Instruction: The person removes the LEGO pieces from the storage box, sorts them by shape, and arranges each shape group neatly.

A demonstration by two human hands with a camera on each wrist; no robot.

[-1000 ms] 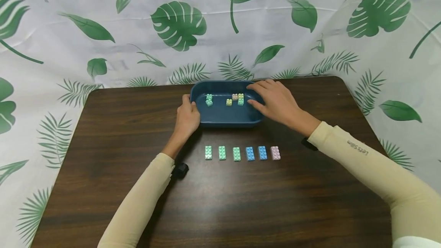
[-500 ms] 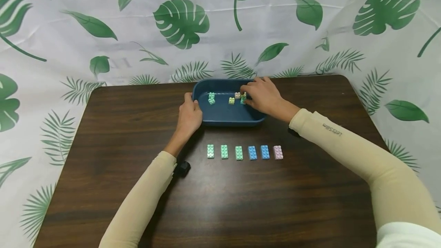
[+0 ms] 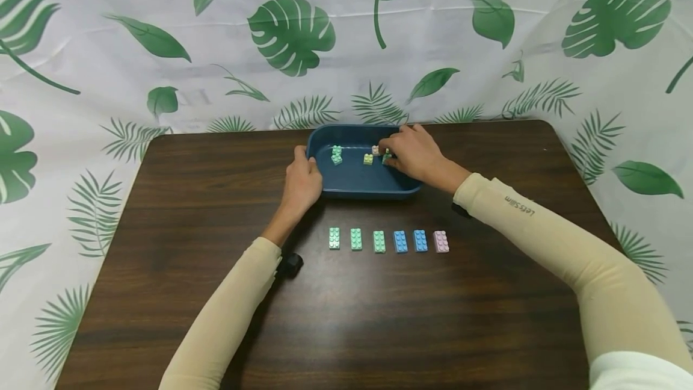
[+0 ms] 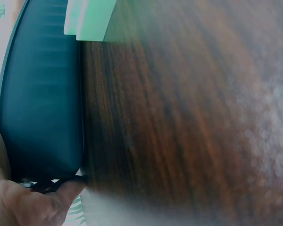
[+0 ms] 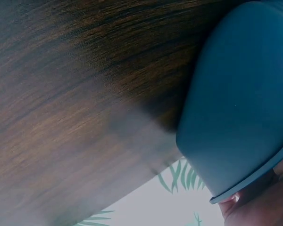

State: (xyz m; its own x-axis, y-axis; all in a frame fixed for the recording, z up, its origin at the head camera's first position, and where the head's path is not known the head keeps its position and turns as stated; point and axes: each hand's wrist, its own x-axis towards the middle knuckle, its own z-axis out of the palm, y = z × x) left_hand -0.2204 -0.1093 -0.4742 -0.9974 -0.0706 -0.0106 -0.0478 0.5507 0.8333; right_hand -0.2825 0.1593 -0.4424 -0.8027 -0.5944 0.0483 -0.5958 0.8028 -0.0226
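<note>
A dark blue oblong tray (image 3: 363, 192) sits at the back of the table. My left hand (image 3: 303, 182) grips its left end; in the left wrist view the thumb lies along the tray wall (image 4: 42, 99). My right hand (image 3: 415, 152) reaches over the right end, pinching a small green toy brick (image 3: 386, 159) between thumb and fingers; a bit of yellow shows beside it. Near those fingers lie a yellow brick (image 3: 368, 159) and a partly covered pale pink brick (image 3: 375, 150). Two green bricks (image 3: 337, 155) lie close together on the tray's left side.
In front of the tray runs a spaced row: three green bricks (image 3: 355, 239), two blue bricks (image 3: 400, 242) and a pink brick (image 3: 441, 242). The brown wooden table (image 3: 227, 197) backs onto a white leaf-print cloth (image 3: 216, 47).
My right hand has moved left and down into the tray, its spread fingers closing on the green brick. The left hand keeps its grip on the tray. The whole view has shifted slightly.
</note>
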